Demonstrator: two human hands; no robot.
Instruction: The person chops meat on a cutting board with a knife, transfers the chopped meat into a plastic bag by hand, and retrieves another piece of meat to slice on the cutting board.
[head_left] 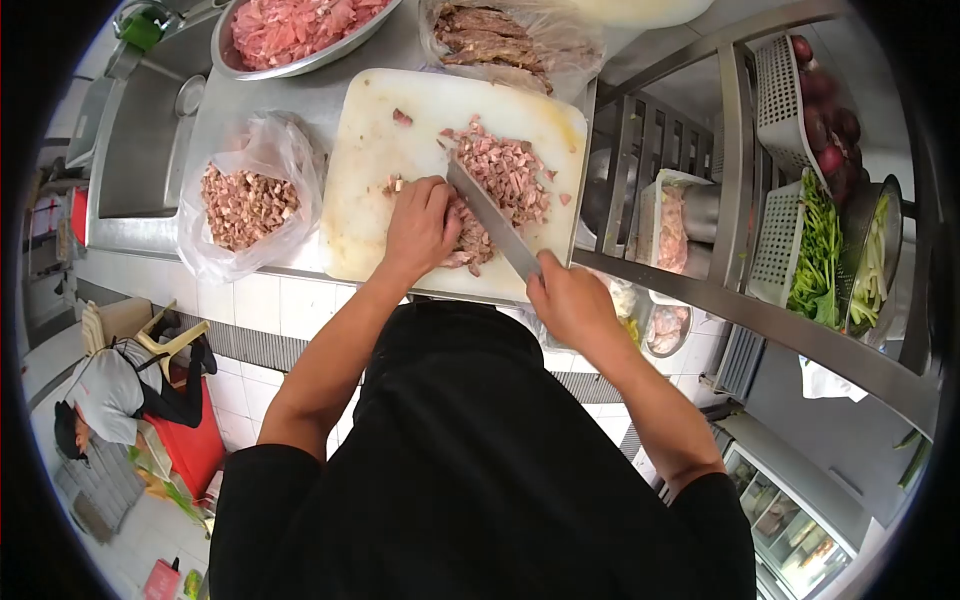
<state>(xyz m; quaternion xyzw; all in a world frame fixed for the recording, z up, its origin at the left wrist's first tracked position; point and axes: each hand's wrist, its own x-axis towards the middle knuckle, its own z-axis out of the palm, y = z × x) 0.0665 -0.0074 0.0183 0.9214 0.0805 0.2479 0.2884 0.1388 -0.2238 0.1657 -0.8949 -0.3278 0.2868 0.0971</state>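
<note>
My right hand (570, 297) is wrapped round the handle of a knife (492, 218), whose long blade slants up and left across a white cutting board (365, 140). Diced meat (505, 165) is heaped on the blade's right side. My left hand (424, 222) presses down on more meat (472, 245) left of the blade, fingers curled and close to the steel. Its fingertips partly hide that meat. A few loose bits lie near the board's top left. Left of the board, a clear plastic bag (290, 150) holds diced meat.
A steel bowl of sliced raw meat (300, 30) and a bag of dark meat (495, 45) stand behind the board. At right is a metal rack (740, 290) with baskets of onions and greens. A sink (145, 150) is at left; a person (110, 395) sits farther off.
</note>
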